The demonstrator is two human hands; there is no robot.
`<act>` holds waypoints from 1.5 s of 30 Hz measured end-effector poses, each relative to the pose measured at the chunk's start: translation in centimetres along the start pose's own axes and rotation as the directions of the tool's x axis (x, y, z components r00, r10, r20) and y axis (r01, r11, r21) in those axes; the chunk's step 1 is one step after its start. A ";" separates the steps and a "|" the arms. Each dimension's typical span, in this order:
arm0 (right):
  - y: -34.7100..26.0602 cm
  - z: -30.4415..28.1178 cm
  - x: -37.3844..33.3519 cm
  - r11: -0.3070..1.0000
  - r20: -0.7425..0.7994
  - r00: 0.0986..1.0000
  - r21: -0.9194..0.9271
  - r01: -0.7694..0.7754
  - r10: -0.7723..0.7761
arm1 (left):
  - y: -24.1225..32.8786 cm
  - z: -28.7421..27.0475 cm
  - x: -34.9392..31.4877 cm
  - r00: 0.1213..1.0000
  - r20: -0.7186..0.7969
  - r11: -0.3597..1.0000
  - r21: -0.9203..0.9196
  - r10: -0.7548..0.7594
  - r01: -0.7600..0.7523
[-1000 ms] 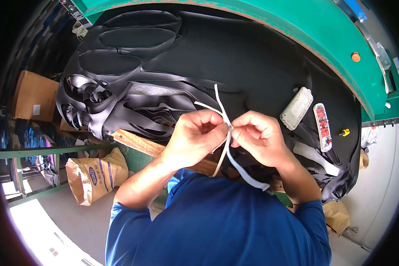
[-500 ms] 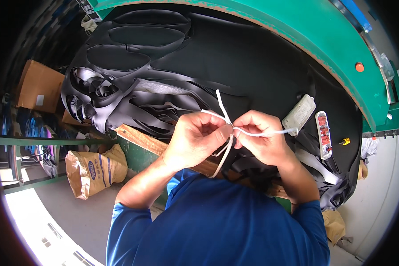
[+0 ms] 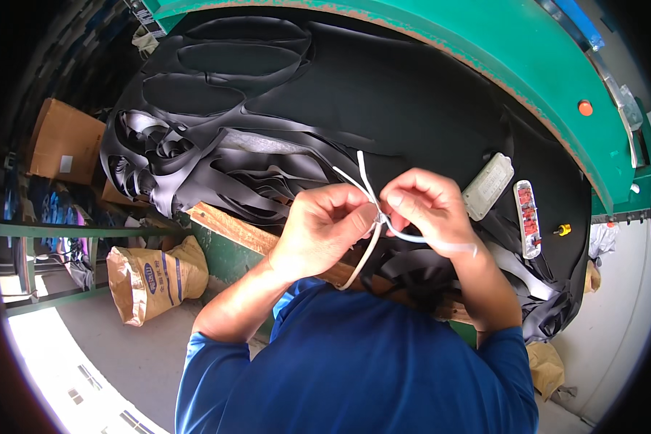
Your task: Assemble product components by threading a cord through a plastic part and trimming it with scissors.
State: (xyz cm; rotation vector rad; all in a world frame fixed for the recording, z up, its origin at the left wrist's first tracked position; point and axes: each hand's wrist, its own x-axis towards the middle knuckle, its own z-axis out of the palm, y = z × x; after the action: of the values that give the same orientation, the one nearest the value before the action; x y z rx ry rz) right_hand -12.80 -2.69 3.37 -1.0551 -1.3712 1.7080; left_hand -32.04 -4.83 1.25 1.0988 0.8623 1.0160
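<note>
In front of my chest my left hand [image 3: 329,228] pinches several white cords [image 3: 367,177] where they cross. Two free ends stick up beyond the fingers, and a thicker length [image 3: 362,264] hangs in a curve toward my shirt. My right hand [image 3: 430,213] is close beside the crossing, its thumb and forefinger bent together; what lies between them is hidden. A pale, partly see-through strand [image 3: 452,247] runs from the crossing over the lower part of this hand toward the wrist.
Right of my hands lie a pale casing half [image 3: 489,186], a long white casing with red parts [image 3: 527,220] and a short yellow-handled tool [image 3: 562,231]. Black sheet material [image 3: 412,94] covers the green machine's bed. Dark offcut strips [image 3: 231,173], a paper sack [image 3: 159,278] and a carton [image 3: 64,141] are leftward.
My right hand's fingers have lifted and rolled slightly away from the crossing. The pale strand has dropped lower across that hand. The left hand keeps its pinch, and the upper cord ends shifted a little.
</note>
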 end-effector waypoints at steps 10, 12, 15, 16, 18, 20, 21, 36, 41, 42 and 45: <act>-1.1 0.6 1.3 0.991 -0.047 0.994 -0.089 0.095 -0.100 | 1.0 1.1 0.6 0.999 0.015 0.993 0.115 0.035 -0.037; -1.0 0.6 1.3 0.994 -0.062 0.993 -0.057 0.098 -0.102 | 0.5 1.0 0.6 0.995 -0.036 0.992 0.096 0.091 -0.087; -1.1 0.6 1.0 0.995 -0.061 0.993 -0.028 0.097 -0.099 | 1.1 0.9 0.8 0.998 -0.037 0.986 0.155 0.060 -0.053; -1.1 0.6 0.9 0.995 -0.063 0.993 -0.026 0.097 -0.098 | 1.3 0.7 0.9 0.998 -0.036 0.986 0.155 0.059 -0.052; -0.8 0.7 0.8 0.990 -0.064 0.989 -0.047 0.133 -0.136 | 1.6 0.2 1.2 0.999 -0.017 0.980 0.196 -0.045 0.048; -0.2 0.8 0.6 0.983 -0.087 0.979 0.000 0.184 -0.183 | 1.4 -0.2 1.8 0.990 0.026 0.990 0.002 -0.139 0.139; 0.2 0.8 0.5 0.971 -0.109 0.968 0.046 0.234 -0.228 | 1.6 -0.6 1.9 0.968 0.064 0.966 -0.086 -0.241 0.246; 0.2 1.5 0.1 0.973 -0.064 0.971 0.019 0.232 -0.230 | 1.8 -0.8 1.7 0.970 0.142 0.981 0.026 -0.196 0.195; 1.8 1.8 0.3 0.934 -0.079 0.936 0.078 0.349 -0.343 | 1.7 -1.0 1.5 0.914 0.172 0.903 -0.167 -0.367 0.395; 2.1 2.0 0.4 0.912 -0.090 0.915 0.083 0.401 -0.394 | 1.7 -1.0 1.4 0.918 0.161 0.903 -0.182 -0.363 0.389; 1.7 2.3 0.6 0.917 -0.080 0.921 0.089 0.389 -0.382 | 1.2 -1.8 1.0 0.952 0.077 0.941 -0.149 -0.295 0.304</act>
State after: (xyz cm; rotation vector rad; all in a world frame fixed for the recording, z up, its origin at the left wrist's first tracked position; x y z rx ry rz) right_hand -15.18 -3.47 1.82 -0.7144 -1.3335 1.4244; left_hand -33.63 -3.23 1.91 0.8261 0.8595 0.7824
